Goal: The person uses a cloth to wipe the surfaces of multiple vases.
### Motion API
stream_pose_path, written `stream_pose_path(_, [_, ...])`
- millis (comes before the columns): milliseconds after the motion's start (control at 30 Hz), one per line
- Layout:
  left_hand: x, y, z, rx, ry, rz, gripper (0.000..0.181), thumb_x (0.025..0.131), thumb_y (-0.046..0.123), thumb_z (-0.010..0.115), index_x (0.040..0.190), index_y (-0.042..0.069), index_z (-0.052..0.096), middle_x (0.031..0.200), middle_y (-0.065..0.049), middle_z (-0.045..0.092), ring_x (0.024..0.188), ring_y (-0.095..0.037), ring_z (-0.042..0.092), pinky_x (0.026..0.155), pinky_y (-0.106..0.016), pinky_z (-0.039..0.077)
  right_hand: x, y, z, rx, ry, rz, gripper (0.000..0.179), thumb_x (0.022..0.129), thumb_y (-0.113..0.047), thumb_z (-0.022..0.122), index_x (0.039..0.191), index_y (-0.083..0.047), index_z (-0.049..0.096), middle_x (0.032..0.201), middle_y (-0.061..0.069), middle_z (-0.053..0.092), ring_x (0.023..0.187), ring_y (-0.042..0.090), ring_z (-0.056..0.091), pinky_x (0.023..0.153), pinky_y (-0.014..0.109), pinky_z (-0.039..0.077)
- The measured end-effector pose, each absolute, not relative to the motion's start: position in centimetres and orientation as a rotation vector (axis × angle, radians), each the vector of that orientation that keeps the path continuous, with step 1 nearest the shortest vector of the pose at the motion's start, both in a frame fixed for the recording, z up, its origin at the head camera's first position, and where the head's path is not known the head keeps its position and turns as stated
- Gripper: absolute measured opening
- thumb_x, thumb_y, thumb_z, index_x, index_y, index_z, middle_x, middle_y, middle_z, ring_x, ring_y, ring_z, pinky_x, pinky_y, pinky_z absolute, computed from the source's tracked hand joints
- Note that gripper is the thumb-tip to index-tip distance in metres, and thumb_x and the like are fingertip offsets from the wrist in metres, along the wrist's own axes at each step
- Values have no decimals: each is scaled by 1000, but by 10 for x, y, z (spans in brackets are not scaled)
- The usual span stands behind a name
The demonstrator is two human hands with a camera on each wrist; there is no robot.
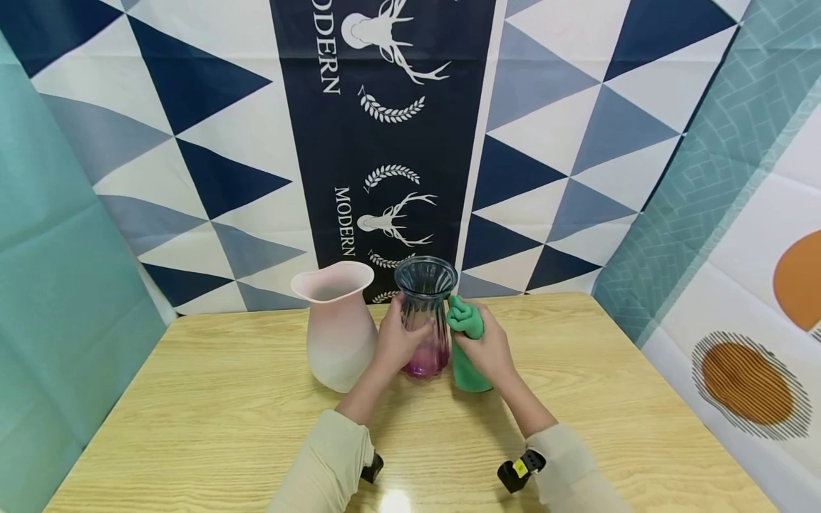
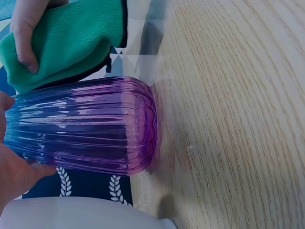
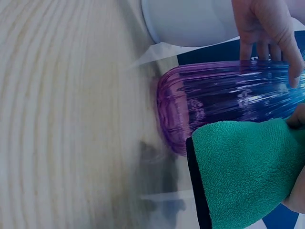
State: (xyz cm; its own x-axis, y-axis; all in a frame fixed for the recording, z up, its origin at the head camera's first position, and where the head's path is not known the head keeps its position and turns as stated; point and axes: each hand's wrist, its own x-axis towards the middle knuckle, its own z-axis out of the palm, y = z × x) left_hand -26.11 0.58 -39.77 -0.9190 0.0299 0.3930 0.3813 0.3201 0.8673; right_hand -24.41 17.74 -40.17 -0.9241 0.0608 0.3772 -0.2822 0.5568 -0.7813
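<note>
A ribbed glass vase (image 1: 426, 356), blue-grey at the flared rim and purple-pink at the base, stands upright near the back of the table. My left hand (image 1: 399, 340) grips it around the upper body from the left, thumb across the front. In the left wrist view, the ribs of the vase (image 2: 90, 126) show plainly. To its right, my right hand (image 1: 490, 349) holds a folded green cloth (image 1: 470, 372) with a dark edge. The cloth (image 3: 248, 171) hangs down close beside the glass; whether they touch, I cannot tell.
A larger frosted white vase (image 1: 340, 345) with a pinkish wavy rim stands just left of my left hand. Beneath everything lies a light wood-grain table (image 1: 224, 420). A patterned cloth backdrop (image 1: 398, 142) hangs right behind the vases, with more hangings at both sides.
</note>
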Motion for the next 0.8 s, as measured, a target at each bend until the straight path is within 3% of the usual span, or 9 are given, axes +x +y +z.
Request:
stream_pose_path(367, [-261, 3, -397, -412, -2306, -1594, 62, 80, 17, 70, 135, 8, 41, 125, -18, 57, 113, -32, 57, 98, -45, 46, -247, 172, -385, 229, -2341, 1276, 57, 79, -6, 67, 132, -12, 49, 124, 14, 58, 104, 31, 57, 83, 43, 45])
stream_pose_path(800, [-261, 2, -394, -424, -2355, -1605, 62, 80, 16, 68, 135, 9, 40, 125, -18, 57, 113, -32, 57, 97, -45, 46, -248, 172, -373, 243, -2264, 1303, 53, 79, -6, 67, 130, -14, 52, 124, 13, 59, 101, 29, 56, 84, 41, 44])
